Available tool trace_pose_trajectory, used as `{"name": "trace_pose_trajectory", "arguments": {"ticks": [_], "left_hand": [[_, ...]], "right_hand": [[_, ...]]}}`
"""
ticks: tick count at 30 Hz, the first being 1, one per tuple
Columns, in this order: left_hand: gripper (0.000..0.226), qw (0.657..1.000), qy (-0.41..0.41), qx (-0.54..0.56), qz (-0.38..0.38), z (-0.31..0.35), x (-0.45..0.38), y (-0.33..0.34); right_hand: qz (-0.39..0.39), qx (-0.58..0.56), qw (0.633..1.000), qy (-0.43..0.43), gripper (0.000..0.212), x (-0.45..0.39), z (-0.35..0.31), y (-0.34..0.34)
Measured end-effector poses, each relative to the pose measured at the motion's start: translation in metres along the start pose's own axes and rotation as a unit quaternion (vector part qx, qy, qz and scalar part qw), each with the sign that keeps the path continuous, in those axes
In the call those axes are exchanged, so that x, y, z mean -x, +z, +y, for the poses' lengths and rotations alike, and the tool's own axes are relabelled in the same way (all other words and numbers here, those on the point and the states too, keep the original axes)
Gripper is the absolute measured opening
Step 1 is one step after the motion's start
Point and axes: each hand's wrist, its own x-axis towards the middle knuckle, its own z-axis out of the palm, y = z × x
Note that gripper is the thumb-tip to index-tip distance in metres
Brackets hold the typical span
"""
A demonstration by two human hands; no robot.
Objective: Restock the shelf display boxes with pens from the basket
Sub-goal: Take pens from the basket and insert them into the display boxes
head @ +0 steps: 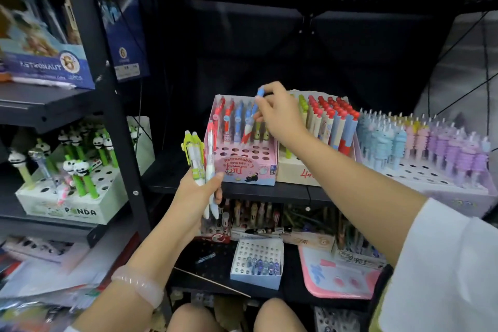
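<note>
Left hand (199, 191) grips a bundle of pens (200, 159), upright, just in front of the pink box (249, 167). Right hand (277, 113) pinches a blue pen (257, 101) over the box's back row, tip down among the pens already seated. I see front holes unfilled. Basket: I cannot locate it.

White panda-pen display box (80, 205) at 8 o'clock: front reads "PANDA" in green-and-black letters. Pink display box (242, 167) at centre: front panel reads "Retractable eraser", smaller print below too blurred to read. Blue box (51, 65) at 10 o'clock carries mirrored or inverted lettering, roughly "TUANOTE", uncertain; the beige box (299, 174) toward 3 o'clock has a red handwritten mark starting "4", the rest hidden.
</note>
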Motion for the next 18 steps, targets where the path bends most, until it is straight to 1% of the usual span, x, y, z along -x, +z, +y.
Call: {"name": "trace_pose_trajectory", "arguments": {"ticks": [4, 7, 10, 13, 16, 18], "left_hand": [[0.003, 1.0, 0.001, 0.001, 0.003, -0.004, -0.002, -0.006], [0.003, 1.0, -0.002, -0.001, 0.001, -0.007, -0.002, -0.007], [0.004, 1.0, -0.007, 0.01, 0.005, -0.008, -0.002, -0.005], [0.006, 1.0, -0.007, 0.011, 0.007, -0.007, -0.001, -0.003], [0.006, 1.0, -0.004, 0.013, 0.005, -0.005, -0.001, -0.002], [0.005, 1.0, -0.001, 0.017, 0.004, -0.005, 0.0, -0.001]], "right_hand": [[-0.039, 0.036, 0.999, 0.006, 0.005, -0.001, 0.008, 0.018], [-0.074, 0.099, 0.992, 0.02, 0.022, -0.001, 0.009, 0.029], [-0.087, 0.15, 0.985, 0.014, 0.024, -0.001, 0.006, 0.036], [-0.082, 0.295, 0.952, -0.031, 0.03, 0.0, 0.003, 0.041], [-0.075, 0.359, 0.929, -0.053, 0.035, 0.001, 0.003, 0.039], [-0.097, 0.408, 0.907, -0.042, 0.034, 0.002, 0.006, 0.038]]}}
